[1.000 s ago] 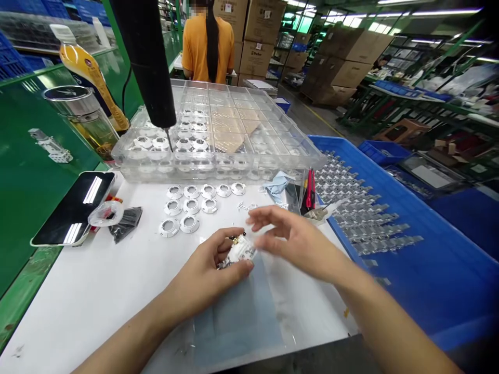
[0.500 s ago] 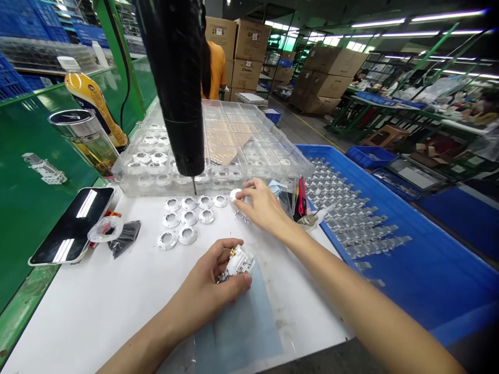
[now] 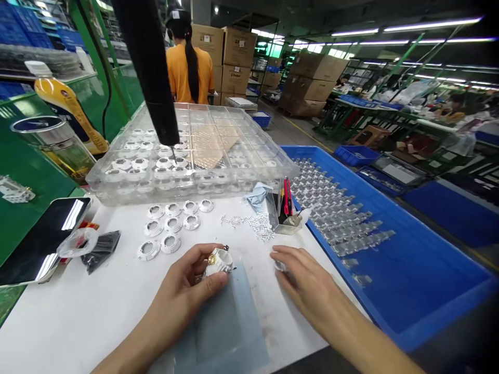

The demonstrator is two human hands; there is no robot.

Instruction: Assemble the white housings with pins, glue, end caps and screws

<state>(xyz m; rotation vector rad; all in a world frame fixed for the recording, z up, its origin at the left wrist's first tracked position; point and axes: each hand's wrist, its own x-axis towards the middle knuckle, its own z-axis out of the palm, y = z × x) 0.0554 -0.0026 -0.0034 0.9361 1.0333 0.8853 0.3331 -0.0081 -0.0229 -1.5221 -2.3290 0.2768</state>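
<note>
The left hand (image 3: 183,275) curls around a white component with a brass fitting (image 3: 218,261), fingers wrapped behind it and thumb pressed across its near side, pinching it just above the far edge of a blue-tinted plastic sheet (image 3: 222,322); the right hand (image 3: 307,280), to the right of that sheet, bends its fingers down around a small silvery piece (image 3: 279,266), partly hidden at the fingertips; both hands are well apart on a white work surface (image 3: 78,322); farther along it, left of centre, lie ten white metal rings (image 3: 167,226) in loose rows; to their right is a scatter of tiny metal pins (image 3: 259,226), beside a clear box (image 3: 280,218) holding a red utility knife (image 3: 287,197); a clear compartment tray (image 3: 273,166) stacked with more rings sits at the far edge; a black electric screwdriver (image 3: 148,67) hangs above it, its bit over the rings; on the right, a blue tray (image 3: 390,291) carries rows of metal parts (image 3: 335,208); on the left lie a smartphone (image 3: 42,239), a black bag (image 3: 101,252) and a glass jar (image 3: 50,145), with a yellow bottle (image 3: 66,104) beyond; far off, a co-worker in an orange shirt (image 3: 183,72) stands by stacked cardboard boxes (image 3: 234,57).
</note>
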